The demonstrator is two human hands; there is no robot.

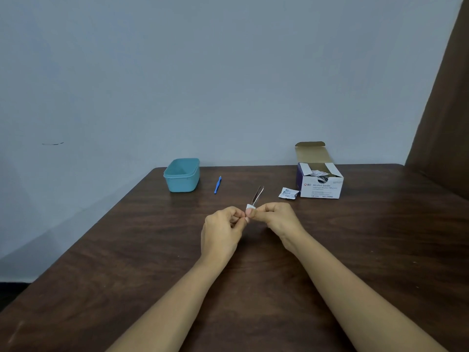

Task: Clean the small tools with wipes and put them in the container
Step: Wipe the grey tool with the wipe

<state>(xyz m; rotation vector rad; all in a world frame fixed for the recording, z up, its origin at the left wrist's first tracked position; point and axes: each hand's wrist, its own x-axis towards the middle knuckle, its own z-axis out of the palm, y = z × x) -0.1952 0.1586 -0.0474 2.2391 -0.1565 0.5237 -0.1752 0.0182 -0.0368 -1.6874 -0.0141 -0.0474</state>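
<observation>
We're mid-wipe on the first tool, by the look of it.

Nearest, over the middle of the table (127,250): both hands meet fingertip to fingertip. Left hand (223,226) has its grip curled in and pinched at the near end of the tweezers (257,195). The contact itself is hidden behind the fingers, so that's our reading. Right hand (275,217) has thumb and forefinger pressed together on the white wipe (249,206), which is folded round the tweezers' lower part. The tips stick up and away from us, bare metal, clear of the table.

Further back: blue tool (217,185) lies flat on the table, untouched, between the hands and the container. A torn swab wrapper (288,193) lies just beside the swab box (321,185) at the right rear, flap open, more sachets inside.

Far left rear: teal container (181,175), lid off, near the table's back edge. We see nothing in it (near wall hides part of the floor).

Progress, as we judge it:
- done: one wipe unwrapped, tweezers picked up, wiping under way
- left: wipe up to the tips, drop the tweezers in the container, then the same for the blue tool
- so under halfway, nothing delivered yet
</observation>
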